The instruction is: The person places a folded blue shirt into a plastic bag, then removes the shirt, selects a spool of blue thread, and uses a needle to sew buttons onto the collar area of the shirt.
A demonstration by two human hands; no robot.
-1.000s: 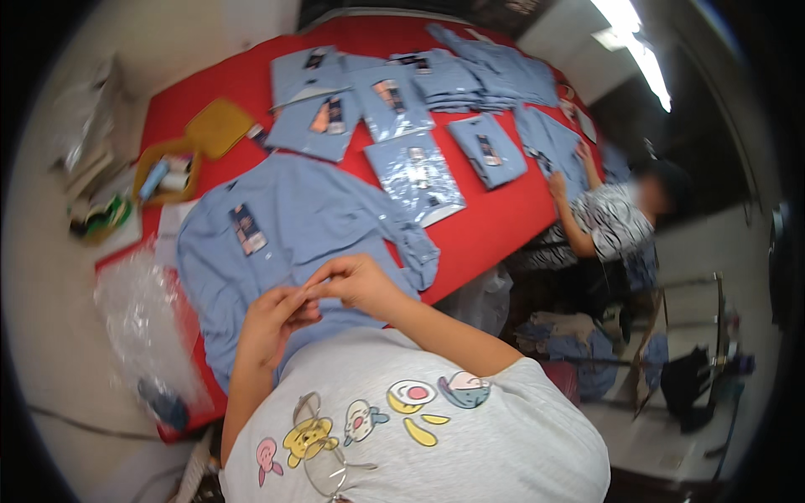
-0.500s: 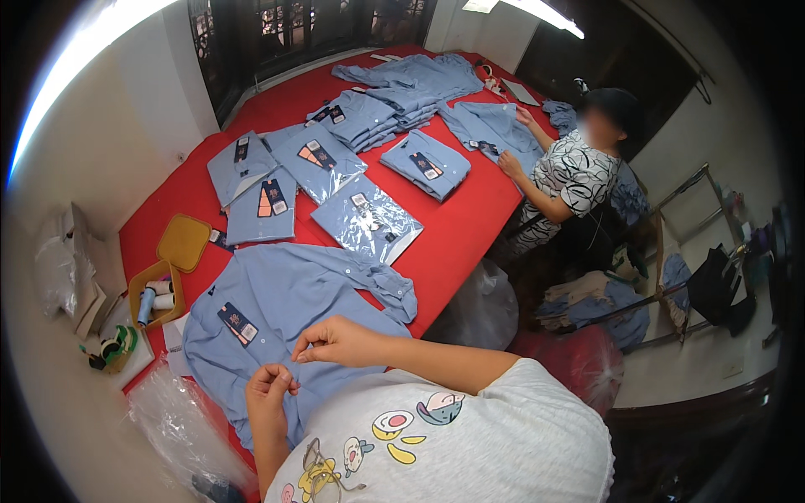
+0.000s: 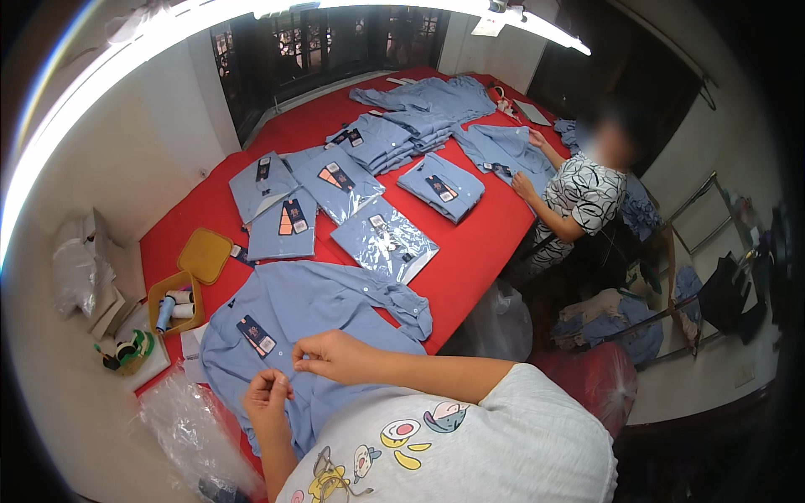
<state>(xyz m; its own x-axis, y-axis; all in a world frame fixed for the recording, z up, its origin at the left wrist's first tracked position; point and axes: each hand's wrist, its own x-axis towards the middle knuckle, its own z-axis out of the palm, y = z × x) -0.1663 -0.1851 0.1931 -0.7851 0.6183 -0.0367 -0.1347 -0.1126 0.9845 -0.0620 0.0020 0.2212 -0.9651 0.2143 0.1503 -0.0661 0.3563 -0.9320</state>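
A light blue shirt (image 3: 319, 310) lies spread flat on the red table (image 3: 478, 243) in front of me, a dark hang tag (image 3: 256, 335) near its collar. My right hand (image 3: 331, 356) pinches the shirt's front placket with closed fingers. My left hand (image 3: 268, 394) pinches the same placket a little lower, close to my white printed T-shirt. Both hands rest on the cloth, a short gap between them.
Several folded blue shirts in clear bags (image 3: 381, 239) lie beyond. Unfolded shirts (image 3: 436, 105) pile at the far end. A seated person (image 3: 579, 197) handles a shirt at the right edge. A yellow box of rolls (image 3: 176, 306), its lid (image 3: 205, 256) and plastic bags (image 3: 189, 427) sit left.
The view has swung up and left, showing more of the room. My two hands have drawn slightly apart along the shirt's placket. The shirt itself stays flat in place.
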